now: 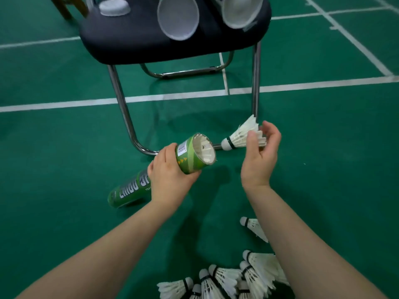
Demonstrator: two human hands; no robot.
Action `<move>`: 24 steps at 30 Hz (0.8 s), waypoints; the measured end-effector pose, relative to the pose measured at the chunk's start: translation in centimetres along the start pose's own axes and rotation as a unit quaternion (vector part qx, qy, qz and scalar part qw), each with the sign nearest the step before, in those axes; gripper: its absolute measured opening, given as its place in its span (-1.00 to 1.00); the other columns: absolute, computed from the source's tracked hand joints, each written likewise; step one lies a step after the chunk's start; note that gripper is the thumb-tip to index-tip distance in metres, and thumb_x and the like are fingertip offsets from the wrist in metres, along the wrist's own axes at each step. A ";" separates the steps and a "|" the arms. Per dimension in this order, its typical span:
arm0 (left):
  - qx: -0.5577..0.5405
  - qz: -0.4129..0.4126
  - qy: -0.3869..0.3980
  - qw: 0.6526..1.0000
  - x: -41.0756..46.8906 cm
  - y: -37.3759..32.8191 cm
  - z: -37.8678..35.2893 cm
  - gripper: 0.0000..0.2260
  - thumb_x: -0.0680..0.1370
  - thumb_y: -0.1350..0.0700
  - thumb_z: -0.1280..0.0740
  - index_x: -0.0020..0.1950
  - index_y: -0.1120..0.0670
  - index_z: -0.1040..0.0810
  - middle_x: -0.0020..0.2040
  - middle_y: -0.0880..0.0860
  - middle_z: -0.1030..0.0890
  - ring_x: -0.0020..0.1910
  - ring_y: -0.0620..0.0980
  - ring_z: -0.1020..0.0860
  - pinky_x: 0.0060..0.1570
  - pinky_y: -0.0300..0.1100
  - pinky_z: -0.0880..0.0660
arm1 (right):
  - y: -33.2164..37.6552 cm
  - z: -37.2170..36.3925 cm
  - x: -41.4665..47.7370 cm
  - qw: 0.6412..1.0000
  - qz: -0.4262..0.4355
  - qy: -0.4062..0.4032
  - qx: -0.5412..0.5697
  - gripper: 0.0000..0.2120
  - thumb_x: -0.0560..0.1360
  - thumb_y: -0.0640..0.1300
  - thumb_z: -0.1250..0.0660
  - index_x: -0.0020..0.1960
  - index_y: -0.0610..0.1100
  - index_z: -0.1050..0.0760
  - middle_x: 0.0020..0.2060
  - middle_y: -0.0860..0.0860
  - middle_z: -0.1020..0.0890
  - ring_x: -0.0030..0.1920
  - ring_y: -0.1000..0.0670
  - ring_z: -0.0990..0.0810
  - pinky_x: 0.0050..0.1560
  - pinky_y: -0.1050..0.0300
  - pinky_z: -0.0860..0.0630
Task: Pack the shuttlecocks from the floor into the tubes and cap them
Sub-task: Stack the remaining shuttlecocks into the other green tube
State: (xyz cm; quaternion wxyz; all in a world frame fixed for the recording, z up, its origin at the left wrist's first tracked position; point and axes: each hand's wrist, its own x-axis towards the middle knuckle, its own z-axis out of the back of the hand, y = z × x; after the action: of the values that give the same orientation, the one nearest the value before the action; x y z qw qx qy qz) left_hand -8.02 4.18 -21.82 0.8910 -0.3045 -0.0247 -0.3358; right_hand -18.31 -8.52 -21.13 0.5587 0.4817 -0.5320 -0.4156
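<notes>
On a green badminton court, a person's left hand [170,180] grips a green tube [190,156] near its open mouth, where feathers already show inside. The right hand [261,156] pinches a shuttlecock [239,139] by its skirt, cork aimed at the opening but just short of it. Squeezed feathers could bend, or snag the rim if the approach is skewed. More loose shuttlecocks [226,277] wait on the floor, and caps [178,17] sit on a chair [129,39].

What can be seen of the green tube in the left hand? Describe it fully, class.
The green tube looks like printed cardboard, with a barcode label, yellow arrowheads and pale lettering. It is tilted, its uncapped mouth raised toward the right, white shuttlecock feathers visible inside. The left hand grips its middle.
</notes>
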 end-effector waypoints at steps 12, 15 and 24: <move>-0.082 0.042 -0.031 0.995 -1.6 2.0 5.6 -0.33 0.29 -0.06 -0.44 0.31 0.16 -0.33 0.23 0.09 -0.45 0.22 0.09 -0.40 0.19 0.09 -0.32 | 4.1 -4.7 -8.3 0.928 0.236 0.261 -0.124 -0.63 0.46 0.08 -0.15 0.18 -0.05 -0.49 0.23 -0.11 -0.43 0.28 -0.06 -0.33 0.28 -0.09 -0.27; -0.099 0.057 -0.033 0.993 -1.8 2.6 6.4 -0.35 0.30 -0.07 -0.44 0.31 0.13 -0.34 0.23 0.06 -0.46 0.21 0.07 -0.41 0.19 0.10 -0.33 | 4.7 -4.7 -8.8 0.912 0.280 0.263 -0.147 -0.61 0.44 0.10 -0.16 0.21 -0.01 -0.43 0.26 -0.07 -0.46 0.33 -0.07 -0.31 0.31 -0.18 -0.21; -0.111 0.076 -0.052 0.989 -1.3 3.1 6.9 -0.35 0.28 -0.07 -0.47 0.28 0.14 -0.37 0.19 0.10 -0.49 0.18 0.11 -0.44 0.18 0.12 -0.33 | 5.5 -5.6 -9.5 0.870 0.338 0.299 -0.199 -0.63 0.44 0.10 -0.16 -0.06 -0.13 -0.62 -0.10 0.05 -0.68 0.09 0.05 -0.53 0.35 -0.11 -0.15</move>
State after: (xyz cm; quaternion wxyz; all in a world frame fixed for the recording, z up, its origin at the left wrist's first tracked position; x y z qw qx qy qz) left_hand -6.06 10.62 -18.18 0.8721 -0.4199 -0.0102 -0.2511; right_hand -13.82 2.34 -17.40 0.8811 0.2526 -0.3764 -0.1348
